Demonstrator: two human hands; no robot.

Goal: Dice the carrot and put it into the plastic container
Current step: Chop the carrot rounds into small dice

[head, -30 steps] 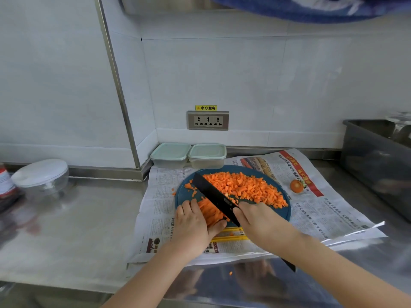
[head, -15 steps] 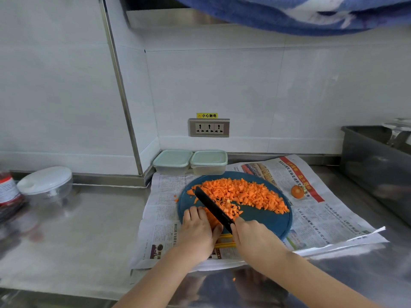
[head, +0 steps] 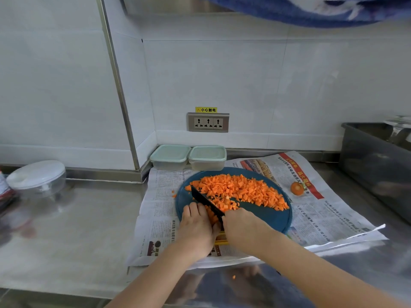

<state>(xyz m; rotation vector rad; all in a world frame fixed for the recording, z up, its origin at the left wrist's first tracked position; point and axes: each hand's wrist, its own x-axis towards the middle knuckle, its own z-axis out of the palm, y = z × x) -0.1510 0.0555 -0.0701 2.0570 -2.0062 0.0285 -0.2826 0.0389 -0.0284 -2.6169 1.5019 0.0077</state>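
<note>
shiny metal tabletop (head: 77, 230) runs along a white tiled wall. on it, most of the carrot is already cut: a big heap of carrot bits (head: 240, 192) lies on the round blue board (head: 266, 216). a few carrot strips (head: 211, 216) at the near edge are not yet cut small. the black knife (head: 206, 200) lies across them, its tip by the heap.

i think the blade could nick the left hand (head: 195, 227), since it sits right beside it. the short strips could slip too, and bits could hop off the board.

the left fingers (head: 195, 207) are close together and bent over the strips, holding them down. the right hand (head: 242, 227) is curled tight round the knife handle, which is hidden under it.

the board sits on a newspaper (head: 160, 218). two plastic containers (head: 170, 156) wait behind it by the wall, lids on. a carrot end (head: 297, 188) lies on the paper to the right.
</note>
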